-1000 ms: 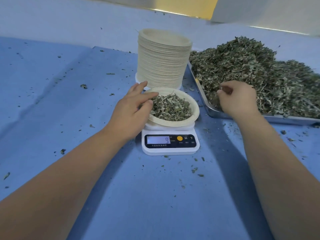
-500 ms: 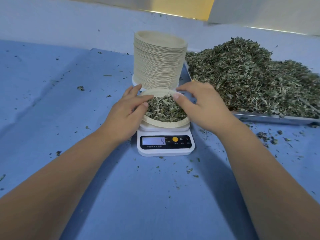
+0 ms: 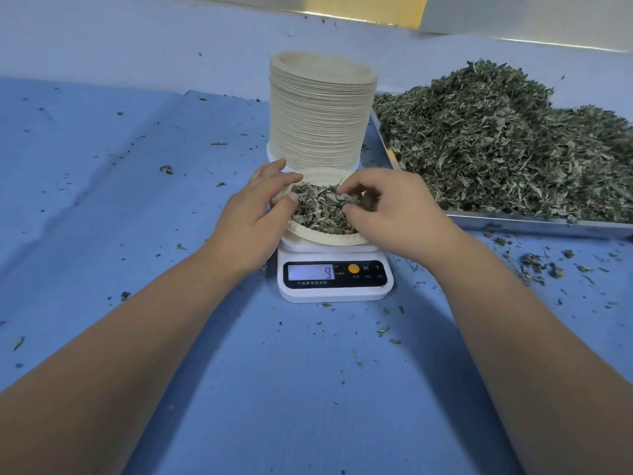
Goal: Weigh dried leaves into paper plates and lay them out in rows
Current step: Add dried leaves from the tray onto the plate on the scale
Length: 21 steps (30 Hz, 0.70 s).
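A paper plate point(image 3: 322, 237) with dried leaves point(image 3: 318, 214) in it sits on a small white scale point(image 3: 334, 279), whose display reads 9. My left hand point(image 3: 255, 217) rests on the plate's left rim, fingers nearly straight, thumb at the leaves. My right hand point(image 3: 390, 210) hovers over the plate's right side with curled fingers and pinches a tuft of leaves above the pile. Right behind the scale stands a tall stack of paper plates point(image 3: 320, 111).
A metal tray point(image 3: 534, 222) heaped with dried leaves point(image 3: 507, 145) lies at the right. Loose leaf crumbs point(image 3: 534, 262) are scattered on the blue table cover point(image 3: 137, 207), thickest in front of the tray and around the scale.
My right hand left the tray's leaf heap, swung left over the plate, and now curls its fingers into the leaves there. My left hand stayed on the rim. The display still reads 9.
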Motion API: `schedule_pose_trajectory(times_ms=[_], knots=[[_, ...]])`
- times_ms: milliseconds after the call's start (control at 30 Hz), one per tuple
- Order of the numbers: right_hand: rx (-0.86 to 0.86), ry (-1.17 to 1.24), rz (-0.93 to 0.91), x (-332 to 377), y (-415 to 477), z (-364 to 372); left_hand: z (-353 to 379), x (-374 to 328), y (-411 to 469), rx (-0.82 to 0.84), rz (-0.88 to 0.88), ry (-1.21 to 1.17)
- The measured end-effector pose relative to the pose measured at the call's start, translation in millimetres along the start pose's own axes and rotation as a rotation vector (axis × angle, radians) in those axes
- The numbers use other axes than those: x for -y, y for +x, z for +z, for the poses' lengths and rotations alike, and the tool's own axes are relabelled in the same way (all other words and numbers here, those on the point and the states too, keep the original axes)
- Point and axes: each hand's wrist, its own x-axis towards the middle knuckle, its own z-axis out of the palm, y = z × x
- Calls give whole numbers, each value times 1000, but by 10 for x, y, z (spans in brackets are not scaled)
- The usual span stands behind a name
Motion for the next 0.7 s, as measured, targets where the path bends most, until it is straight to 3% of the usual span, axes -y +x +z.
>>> schedule_pose_trajectory(times_ms=[167, 700], knots=[[-209, 89, -9, 26, 32, 13, 7, 8, 4, 0, 13, -18], [-510, 385, 24, 166, 134, 44, 14, 26, 3, -4, 23, -1]])
